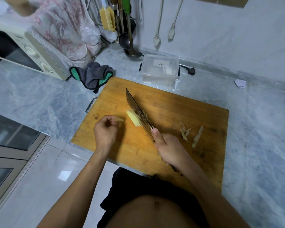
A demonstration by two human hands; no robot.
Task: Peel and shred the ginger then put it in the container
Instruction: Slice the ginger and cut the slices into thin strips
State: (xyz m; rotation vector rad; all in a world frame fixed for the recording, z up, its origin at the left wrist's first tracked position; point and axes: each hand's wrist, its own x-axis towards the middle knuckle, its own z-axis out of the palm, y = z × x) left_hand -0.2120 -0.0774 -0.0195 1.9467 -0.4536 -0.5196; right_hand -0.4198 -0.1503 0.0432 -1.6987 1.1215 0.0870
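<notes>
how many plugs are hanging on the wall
2: a left plug and a right plug, side by side above the clear container. More may hang out of frame.

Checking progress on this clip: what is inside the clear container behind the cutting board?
Through the clear container walls only pale, blurry shapes show near the bottom; whether they are ginger cannot be told.

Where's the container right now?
In the head view, the clear plastic container sits on the counter just past the far edge of the cutting board, right of the grey-green cloth, near the back wall.
</notes>
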